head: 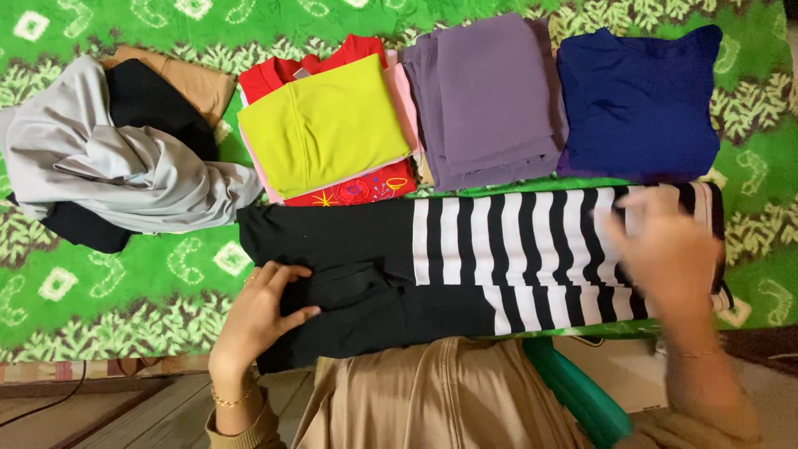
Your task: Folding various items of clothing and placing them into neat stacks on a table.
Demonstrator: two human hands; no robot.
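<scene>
A green patterned carpet with pale leaf and square motifs (pixel 125 283) covers the floor; at its near edge a strip of wooden floorboards (pixel 125 407) shows. Across the carpet lies a long black garment with a black-and-white striped section (pixel 499 241), spread flat in front of the person's tan-trousered knees. The left hand (pixel 258 312) rests flat on the black end, fingers slightly apart and pressing the cloth. The right hand (pixel 665 249) is over the striped end – blurred, so I cannot tell whether its fingers grip the fabric. Behind the garment sit folded piles: a yellow-green top on red clothing (pixel 324 125), purple fabric (pixel 486 100), a navy blue shirt (pixel 640 100) – and to the left a loose heap of grey and black cloth (pixel 116 158).
</scene>
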